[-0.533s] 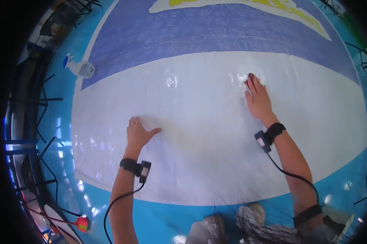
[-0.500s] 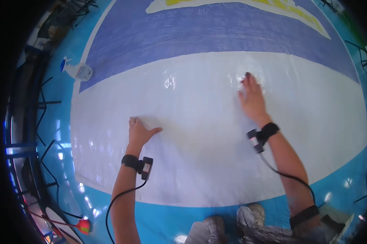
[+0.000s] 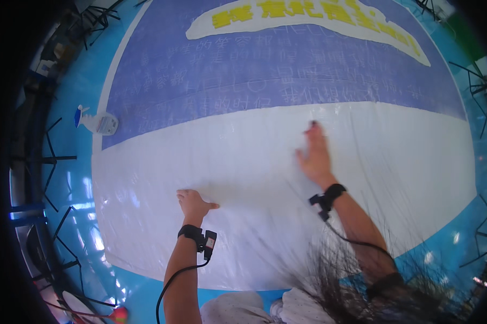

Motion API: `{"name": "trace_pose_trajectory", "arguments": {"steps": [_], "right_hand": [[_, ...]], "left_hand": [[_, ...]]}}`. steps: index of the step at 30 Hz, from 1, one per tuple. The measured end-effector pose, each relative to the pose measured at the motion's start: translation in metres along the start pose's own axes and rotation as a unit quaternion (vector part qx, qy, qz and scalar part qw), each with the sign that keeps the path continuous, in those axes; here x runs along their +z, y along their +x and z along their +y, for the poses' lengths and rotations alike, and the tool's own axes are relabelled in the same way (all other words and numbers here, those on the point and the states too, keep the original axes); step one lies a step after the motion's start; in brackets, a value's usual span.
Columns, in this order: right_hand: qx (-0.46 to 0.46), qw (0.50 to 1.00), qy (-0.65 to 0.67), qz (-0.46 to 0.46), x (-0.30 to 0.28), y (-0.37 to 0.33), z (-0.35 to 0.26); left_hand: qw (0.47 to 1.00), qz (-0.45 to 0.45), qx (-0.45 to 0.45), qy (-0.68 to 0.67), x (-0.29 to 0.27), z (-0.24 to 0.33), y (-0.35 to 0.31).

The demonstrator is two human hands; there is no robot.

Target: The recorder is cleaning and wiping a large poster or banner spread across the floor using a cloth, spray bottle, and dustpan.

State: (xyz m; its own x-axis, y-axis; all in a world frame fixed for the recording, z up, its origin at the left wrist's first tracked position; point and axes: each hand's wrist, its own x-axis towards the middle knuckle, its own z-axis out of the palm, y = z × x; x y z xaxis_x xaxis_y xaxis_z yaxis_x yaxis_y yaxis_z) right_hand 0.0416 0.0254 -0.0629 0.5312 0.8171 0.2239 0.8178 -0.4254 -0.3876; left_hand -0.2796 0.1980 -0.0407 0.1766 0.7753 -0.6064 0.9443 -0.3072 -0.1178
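Note:
A large sheet lies on the floor, with a broad white lower part (image 3: pixel 254 237) and a violet-blue upper part (image 3: pixel 222 70) bearing faint white handwriting. Flat against the white part rests my left hand (image 3: pixel 193 205), thumb spread to the right; it holds nothing. Farther up and to the right, my right hand (image 3: pixel 316 156) touches the same white area with its fingers stretched forward. Dark red shows at those fingertips, too blurred to tell what it is. A spray bottle (image 3: pixel 104 124) with a blue nozzle lies on the sheet's left edge.
A white patch with yellow lettering (image 3: pixel 308 16) crosses the sheet's far end. Glossy blue floor (image 3: pixel 73 189) surrounds the sheet. Thin black metal legs (image 3: pixel 52 159) stand along the left and right sides. Loose dark hair (image 3: pixel 340 275) covers part of the lower right.
The view has shifted, showing more of the sheet's far end. My right hand has moved slightly left on the white area; hair has come into view at lower right.

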Motion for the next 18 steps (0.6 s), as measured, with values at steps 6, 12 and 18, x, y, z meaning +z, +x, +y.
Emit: {"name": "trace_pose_trajectory", "arguments": {"steps": [6,12,18], "right_hand": [[-0.170,0.948,0.217,-0.160,0.023,-0.028,-0.090],[0.053,0.994,-0.094,-0.018,-0.008,0.020,0.063],[-0.150,0.970,0.158,-0.110,0.067,0.040,-0.125]], "left_hand": [[0.999,0.028,0.009,-0.015,0.010,-0.018,0.002],[0.999,0.033,0.009,-0.019,0.003,-0.001,-0.004],[0.998,0.052,0.033,0.006,0.004,0.001,-0.004]]}}
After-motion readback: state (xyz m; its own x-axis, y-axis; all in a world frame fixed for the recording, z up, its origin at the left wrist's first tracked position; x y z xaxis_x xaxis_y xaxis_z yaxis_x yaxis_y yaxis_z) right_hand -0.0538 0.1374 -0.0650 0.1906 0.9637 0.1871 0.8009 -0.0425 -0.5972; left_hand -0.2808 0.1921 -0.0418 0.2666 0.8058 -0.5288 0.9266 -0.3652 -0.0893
